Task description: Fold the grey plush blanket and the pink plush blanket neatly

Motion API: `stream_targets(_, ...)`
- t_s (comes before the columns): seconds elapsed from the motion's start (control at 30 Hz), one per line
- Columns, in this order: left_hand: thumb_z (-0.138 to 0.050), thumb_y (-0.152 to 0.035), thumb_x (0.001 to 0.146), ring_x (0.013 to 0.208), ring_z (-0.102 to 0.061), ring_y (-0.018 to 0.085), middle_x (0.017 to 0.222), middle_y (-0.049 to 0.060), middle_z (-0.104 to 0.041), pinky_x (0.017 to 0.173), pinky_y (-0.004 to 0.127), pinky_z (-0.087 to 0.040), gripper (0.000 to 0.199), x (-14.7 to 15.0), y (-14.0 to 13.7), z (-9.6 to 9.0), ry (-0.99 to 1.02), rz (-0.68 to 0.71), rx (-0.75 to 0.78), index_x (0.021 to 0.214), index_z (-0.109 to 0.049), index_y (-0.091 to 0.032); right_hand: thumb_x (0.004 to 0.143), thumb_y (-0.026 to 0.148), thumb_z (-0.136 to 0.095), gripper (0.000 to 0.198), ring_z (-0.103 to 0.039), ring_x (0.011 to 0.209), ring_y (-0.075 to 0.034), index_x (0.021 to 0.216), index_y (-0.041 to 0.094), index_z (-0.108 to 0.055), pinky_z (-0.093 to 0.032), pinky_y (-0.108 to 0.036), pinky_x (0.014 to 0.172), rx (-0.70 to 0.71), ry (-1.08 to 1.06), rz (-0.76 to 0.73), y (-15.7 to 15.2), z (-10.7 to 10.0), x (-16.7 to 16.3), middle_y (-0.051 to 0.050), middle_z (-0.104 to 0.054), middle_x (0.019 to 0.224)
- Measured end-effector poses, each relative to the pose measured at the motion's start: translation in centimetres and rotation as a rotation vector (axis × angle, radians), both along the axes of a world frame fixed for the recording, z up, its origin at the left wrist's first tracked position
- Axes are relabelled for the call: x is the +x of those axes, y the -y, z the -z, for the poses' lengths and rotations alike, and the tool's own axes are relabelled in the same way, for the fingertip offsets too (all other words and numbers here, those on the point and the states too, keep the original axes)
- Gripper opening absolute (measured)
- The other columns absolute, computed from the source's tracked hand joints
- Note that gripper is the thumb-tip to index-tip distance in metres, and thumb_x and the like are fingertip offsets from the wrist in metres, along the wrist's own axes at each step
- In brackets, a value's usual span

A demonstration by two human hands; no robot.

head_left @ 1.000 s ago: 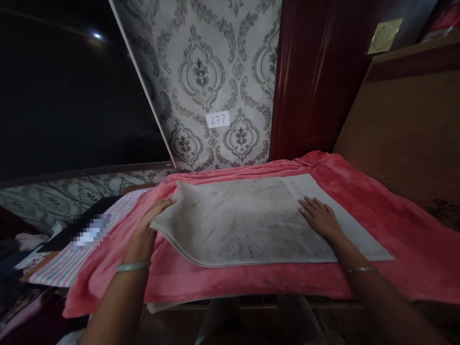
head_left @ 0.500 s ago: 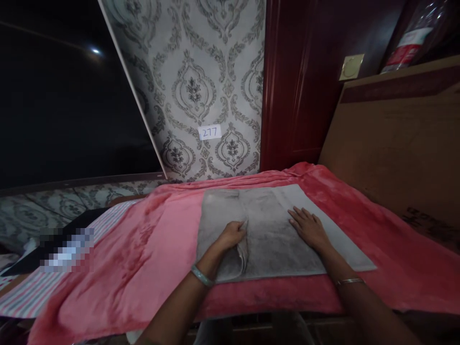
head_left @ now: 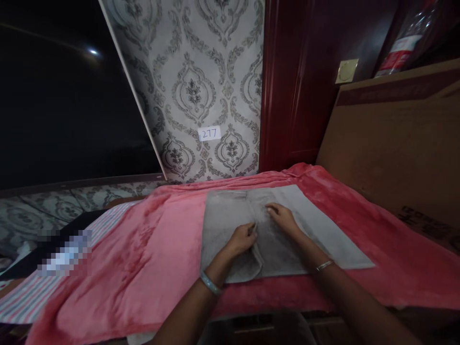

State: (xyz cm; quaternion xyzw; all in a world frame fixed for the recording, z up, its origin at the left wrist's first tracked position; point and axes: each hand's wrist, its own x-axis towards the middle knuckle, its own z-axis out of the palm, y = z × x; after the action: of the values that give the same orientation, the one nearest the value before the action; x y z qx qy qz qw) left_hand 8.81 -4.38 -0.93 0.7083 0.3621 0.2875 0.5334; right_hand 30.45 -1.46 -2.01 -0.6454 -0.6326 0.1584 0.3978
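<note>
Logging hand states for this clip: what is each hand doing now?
Left hand: closed on the grey towel fold.
Right hand: open, flat on the towel.

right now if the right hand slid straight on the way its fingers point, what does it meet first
Likely the folded-over flap of the grey towel beside the left hand; the right hand points left along it, though depth is unclear.

Ahead of me a wall of grey damask wallpaper [head_left: 201, 91] carries a small white label [head_left: 209, 133] reading 277, with a dark glossy panel [head_left: 64, 105] to its left, a red-brown wooden door frame [head_left: 283, 86] and a brown cardboard sheet [head_left: 398, 139] to its right, all in dim light.
</note>
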Motion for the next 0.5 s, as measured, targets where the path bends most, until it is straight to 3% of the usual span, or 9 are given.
stream_targets(0.1, -0.063, -0.042, 0.083, 0.051, -0.058, 0.014, 0.062, -0.002, -0.064, 0.054, 0.025, -0.046, 0.068, -2.8, 0.0, -1.1, -0.009, -0.026, -0.036, 0.143, -0.056, -0.012, 0.089, 0.025, -0.050, 0.034, -0.068, 0.071, -0.017, 0.113, 0.018, -0.073, -0.053, -0.026, 0.066, -0.119, -0.072, -0.068, -1.5, 0.1, -3.0, -0.003, -0.075, 0.082)
stream_targets(0.13, -0.064, -0.043, 0.082, 0.056, -0.060, 0.015, 0.066, 0.000, -0.066, 0.058, 0.026, -0.048, 0.064, -4.3, -0.4, -1.6, 0.015, -0.103, -0.005, 0.138, -0.061, -0.012, 0.089, 0.023, -0.050, 0.034, -0.066, 0.064, -0.015, 0.113, 0.017, -0.073, -0.051, -0.024, 0.061, -0.156, -0.093, -0.074, -1.9, 0.2, -3.7, -0.002, -0.073, 0.077)
stream_targets(0.23, -0.069, -0.040, 0.076, 0.082, -0.066, 0.018, 0.086, 0.006, -0.073, 0.077, 0.028, -0.051, 0.042, -9.7, -2.3, -2.5, 0.146, -0.504, 0.084, 0.109, -0.075, -0.016, 0.091, 0.018, -0.050, 0.029, -0.063, 0.058, -0.012, 0.110, 0.015, -0.072, -0.048, -0.022, 0.057, -0.236, -0.126, -0.055, -3.2, 0.1, -4.9, 0.000, -0.070, 0.074)
stream_targets(0.27, -0.071, -0.040, 0.073, 0.086, -0.066, 0.019, 0.091, 0.006, -0.073, 0.079, 0.029, -0.051, 0.040, -11.4, -3.0, -2.5, 0.185, -0.620, 0.051, 0.106, -0.075, -0.016, 0.092, 0.017, -0.052, 0.026, -0.063, 0.059, -0.011, 0.108, 0.015, -0.072, -0.048, -0.022, 0.059, -0.255, -0.125, -0.044, -3.6, -0.1, -5.1, 0.000, -0.070, 0.076)
stream_targets(0.33, -0.073, -0.042, 0.070, 0.077, -0.065, 0.018, 0.086, 0.006, -0.072, 0.074, 0.031, -0.051, 0.046, -13.9, -4.2, -2.1, 0.194, -0.707, -0.021, 0.107, -0.072, -0.014, 0.095, 0.021, -0.057, 0.018, -0.065, 0.066, -0.012, 0.104, 0.015, -0.071, -0.052, -0.025, 0.066, -0.286, -0.111, -0.028, -4.4, -0.5, -5.3, -0.002, -0.071, 0.082)
stream_targets(0.43, -0.077, -0.046, 0.065, 0.061, -0.061, 0.016, 0.072, 0.003, -0.067, 0.065, 0.031, -0.049, 0.057, -15.6, -5.2, -0.9, 0.176, -0.690, -0.099, 0.109, -0.069, -0.011, 0.096, 0.035, -0.064, 0.023, -0.067, 0.088, -0.017, 0.108, 0.015, -0.068, -0.057, -0.034, 0.080, -0.334, -0.077, -0.007, -5.7, -1.2, -5.8, -0.005, -0.070, 0.103)
stream_targets(0.5, -0.077, -0.050, 0.064, 0.061, -0.062, 0.016, 0.072, 0.002, -0.068, 0.065, 0.030, -0.049, 0.063, -15.6, -5.5, -0.1, 0.185, -0.675, -0.107, 0.112, -0.068, -0.011, 0.096, 0.040, -0.064, 0.031, -0.067, 0.098, -0.020, 0.116, 0.016, -0.065, -0.058, -0.040, 0.085, -0.371, -0.059, 0.013, -6.5, -1.7, -6.2, -0.006, -0.067, 0.115)
